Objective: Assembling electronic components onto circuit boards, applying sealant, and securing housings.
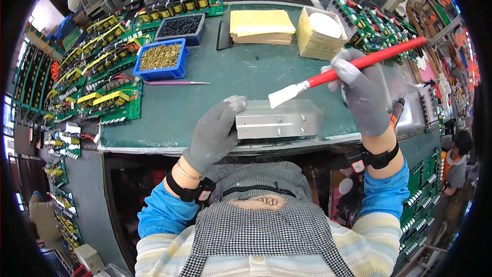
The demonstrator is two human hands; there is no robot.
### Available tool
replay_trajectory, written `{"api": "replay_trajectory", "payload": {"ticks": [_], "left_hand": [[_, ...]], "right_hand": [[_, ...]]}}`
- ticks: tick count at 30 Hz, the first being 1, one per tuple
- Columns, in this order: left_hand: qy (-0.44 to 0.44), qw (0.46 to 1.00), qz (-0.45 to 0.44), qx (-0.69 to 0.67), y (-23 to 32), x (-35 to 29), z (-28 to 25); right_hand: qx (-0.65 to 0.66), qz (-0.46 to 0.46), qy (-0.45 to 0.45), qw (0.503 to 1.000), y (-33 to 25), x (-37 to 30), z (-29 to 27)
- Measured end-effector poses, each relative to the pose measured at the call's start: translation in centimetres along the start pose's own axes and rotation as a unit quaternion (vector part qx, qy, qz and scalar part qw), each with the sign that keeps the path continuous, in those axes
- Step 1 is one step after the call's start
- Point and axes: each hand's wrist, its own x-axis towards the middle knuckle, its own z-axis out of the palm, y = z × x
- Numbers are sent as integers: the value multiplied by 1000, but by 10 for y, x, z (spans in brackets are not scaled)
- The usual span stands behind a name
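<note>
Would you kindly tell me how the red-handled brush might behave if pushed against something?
The brush is probably light, being slender and held in the right hand alone. Its straight handle is likely stiff, while its thin white bristles should bend.

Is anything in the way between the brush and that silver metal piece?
Nothing visible. The brush in the right hand overlaps the metal piece in this view; contact is unclear. The left hand holds the left end, clear of the bristles.
</note>
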Motion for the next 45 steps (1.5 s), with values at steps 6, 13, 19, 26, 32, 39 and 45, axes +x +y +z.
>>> {"api": "replay_trajectory", "payload": {"ticks": [6,13,19,26,32,39,45], "left_hand": [[-24,997,65,19,-1,-1,-6],[-26,997,64,15,-1,0,-7],[-23,997,69,18,-1,-1,-8],[-33,997,69,20,2,1,-10],[-32,997,66,22,0,0,-7],[-43,996,66,33,4,4,-10],[-49,997,60,31,7,4,-11]], "right_hand": [[-24,76,-37,996,4,18,30],[-84,106,-81,988,8,26,38],[-120,106,-91,983,4,31,46],[-136,116,-160,971,9,46,39],[-142,128,-130,973,-1,44,26],[-182,164,-129,961,-7,43,-22],[-198,167,-87,962,-6,33,-54]]}}
